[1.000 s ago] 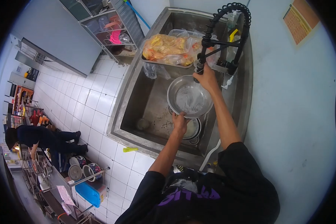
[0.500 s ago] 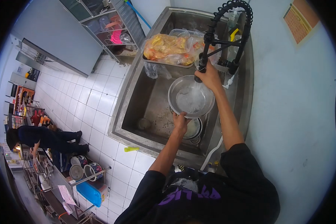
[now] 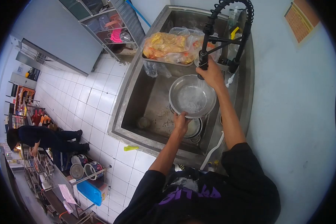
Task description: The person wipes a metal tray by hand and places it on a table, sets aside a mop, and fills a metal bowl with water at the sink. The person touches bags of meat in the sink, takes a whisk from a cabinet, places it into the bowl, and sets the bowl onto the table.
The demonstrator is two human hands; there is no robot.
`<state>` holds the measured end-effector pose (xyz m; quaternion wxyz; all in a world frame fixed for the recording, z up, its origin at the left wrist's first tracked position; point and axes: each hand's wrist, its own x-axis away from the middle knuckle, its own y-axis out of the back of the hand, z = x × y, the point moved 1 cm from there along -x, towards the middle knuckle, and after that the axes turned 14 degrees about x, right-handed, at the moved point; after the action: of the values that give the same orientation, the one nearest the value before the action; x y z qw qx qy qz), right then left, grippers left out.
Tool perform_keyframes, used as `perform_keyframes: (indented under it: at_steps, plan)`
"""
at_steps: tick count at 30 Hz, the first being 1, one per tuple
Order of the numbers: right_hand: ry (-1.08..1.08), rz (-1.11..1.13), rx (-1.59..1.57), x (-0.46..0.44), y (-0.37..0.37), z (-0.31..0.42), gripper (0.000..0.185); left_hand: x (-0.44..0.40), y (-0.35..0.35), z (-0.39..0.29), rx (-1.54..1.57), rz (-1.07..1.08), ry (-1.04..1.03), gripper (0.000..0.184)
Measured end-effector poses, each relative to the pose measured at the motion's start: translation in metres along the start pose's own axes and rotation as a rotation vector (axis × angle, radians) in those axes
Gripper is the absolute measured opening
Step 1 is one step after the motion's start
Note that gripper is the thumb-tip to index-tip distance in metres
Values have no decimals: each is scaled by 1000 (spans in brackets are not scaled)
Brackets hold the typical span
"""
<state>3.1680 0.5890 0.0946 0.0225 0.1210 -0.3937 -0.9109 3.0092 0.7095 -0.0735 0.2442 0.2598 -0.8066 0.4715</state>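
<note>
My left hand [image 3: 181, 122] grips the near rim of a round metal bowl [image 3: 192, 97], held over the sink [image 3: 153, 97]. Some water lies in the bowl's bottom. Wrapped around the black spray head of the faucet [image 3: 203, 61] is my right hand [image 3: 212, 74], above the bowl's far right rim. Beneath the bowl, partly hidden by it, another round vessel [image 3: 193, 128] sits in the sink. Beyond the bowl, plastic bags of yellow and orange food [image 3: 166, 44] rest on a metal tray [image 3: 168, 61].
Behind the faucet stands a bottle with a yellow spray top [image 3: 234, 33]. A wall [image 3: 295, 93] runs along the right. At left, a person in dark clothes [image 3: 44, 138] works at a metal rack beside buckets [image 3: 93, 168] and a blue-lidded box [image 3: 89, 192].
The spray of water into the bowl, visible before, no longer shows clearly. The bowl has shifted very slightly right, and the spray head stands a little more upright.
</note>
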Motion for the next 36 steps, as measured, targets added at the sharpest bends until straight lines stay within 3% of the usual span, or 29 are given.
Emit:
perform_keyframes:
  at_steps: [29,35,36]
  plan:
    - [-19,10,-50,2,2,-2,43,-6,-3,14,-35,38,18,60]
    - [102,29,-346,-10,-3,-55,45,-11,-7,11,-31,54,8,58]
    - [-6,24,-248,-15,2,-71,46,-12,-7,11,-28,52,1,56]
